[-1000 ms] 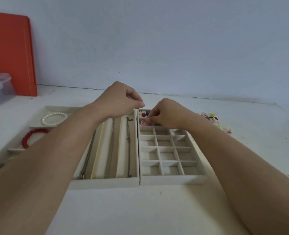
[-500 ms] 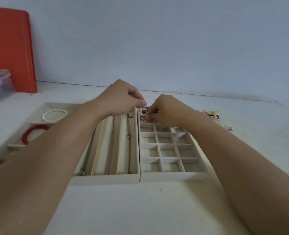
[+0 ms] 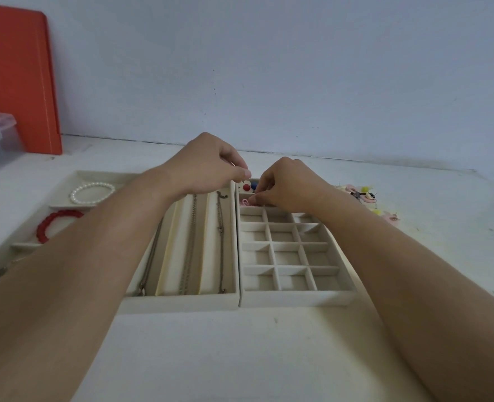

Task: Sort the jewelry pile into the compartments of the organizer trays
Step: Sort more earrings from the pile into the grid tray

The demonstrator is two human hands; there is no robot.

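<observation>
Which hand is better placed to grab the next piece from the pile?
Right. The right hand is nearest the jewelry pile, right of the grid tray; the left hand would have to cross over.

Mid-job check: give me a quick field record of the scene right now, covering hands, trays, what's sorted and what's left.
left hand: fingers curled, pinching something too small to identify, over the far edge between the trays
right hand: fingertips pinching at a pink piece in the grid tray, far rows
grid tray contents: red and blue beads in the far row; near cells bare
long tray: chains in its lanes
leftmost tray: pearl bracelet, red bracelet
unsorted pile: on the table right of the grid tray
</observation>
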